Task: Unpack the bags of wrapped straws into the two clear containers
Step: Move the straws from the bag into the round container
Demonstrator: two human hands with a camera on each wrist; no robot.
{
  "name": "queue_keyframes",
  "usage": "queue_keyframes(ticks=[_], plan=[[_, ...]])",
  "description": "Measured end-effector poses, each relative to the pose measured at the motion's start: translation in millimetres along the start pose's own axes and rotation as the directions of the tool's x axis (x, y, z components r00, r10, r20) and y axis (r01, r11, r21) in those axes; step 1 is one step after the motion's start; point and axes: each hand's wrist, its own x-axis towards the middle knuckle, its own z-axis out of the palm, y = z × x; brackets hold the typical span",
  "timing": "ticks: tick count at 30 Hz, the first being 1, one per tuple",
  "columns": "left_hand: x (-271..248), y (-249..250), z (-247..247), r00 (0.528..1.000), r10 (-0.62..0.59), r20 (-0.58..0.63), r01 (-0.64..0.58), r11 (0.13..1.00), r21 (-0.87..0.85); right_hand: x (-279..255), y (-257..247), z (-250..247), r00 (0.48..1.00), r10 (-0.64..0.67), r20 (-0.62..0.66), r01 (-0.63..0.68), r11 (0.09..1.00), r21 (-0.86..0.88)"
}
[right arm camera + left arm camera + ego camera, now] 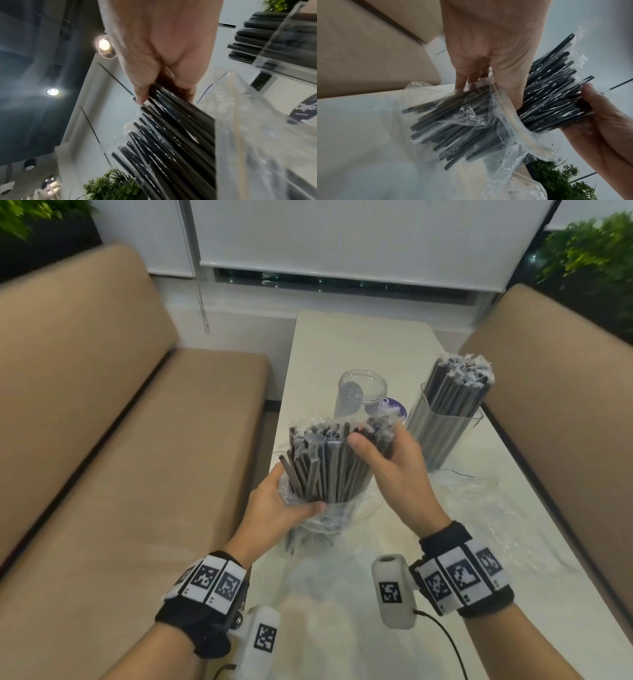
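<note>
A thick bundle of black wrapped straws (329,463) stands half out of a clear plastic bag (329,518) above the white table (359,344). My left hand (274,505) grips the bag (471,121) around the lower part of the bundle. My right hand (387,460) grips the upper part of the straws (171,128), thumb in front. An empty round clear container (361,393) stands behind the bundle. To the right, a square clear container (442,433) is packed with upright straws (459,385).
Crumpled clear plastic bags (472,498) lie on the table to the right and in front of me. Tan bench seats (120,474) flank the table on both sides. A purple label (394,407) lies beside the round container. Green plants (589,261) stand behind the benches.
</note>
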Motion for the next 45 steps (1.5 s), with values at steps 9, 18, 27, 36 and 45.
queue_keyframes(ticks=[9, 18, 27, 36, 45], plan=[[39.1, 6.2, 6.9, 0.999, 0.012, 0.04, -0.011, 1.0, -0.027, 83.8, -45.9, -24.5, 0.986, -0.141, -0.084, 0.141, 0.99, -0.007], [44.9, -1.8, 16.8, 0.999, 0.01, 0.046, -0.006, 0.995, -0.096, 96.6, -42.9, -23.0, 0.999, -0.006, 0.051, 0.003, 0.998, 0.06], [43.3, 0.9, 8.9, 0.999, 0.002, 0.035, 0.001, 0.997, -0.084, 83.5, -39.7, -7.8, 0.981, -0.009, 0.193, -0.004, 0.998, 0.066], [70.2, 40.5, -19.3, 0.995, 0.037, 0.09, -0.045, 0.995, 0.094, 129.1, -77.7, -34.8, 0.996, -0.031, 0.087, 0.004, 0.956, 0.292], [92.3, 25.9, -26.3, 0.99, -0.089, 0.108, 0.077, 0.991, 0.109, 183.6, -127.9, -70.5, 0.959, -0.119, -0.258, 0.22, 0.885, 0.41]])
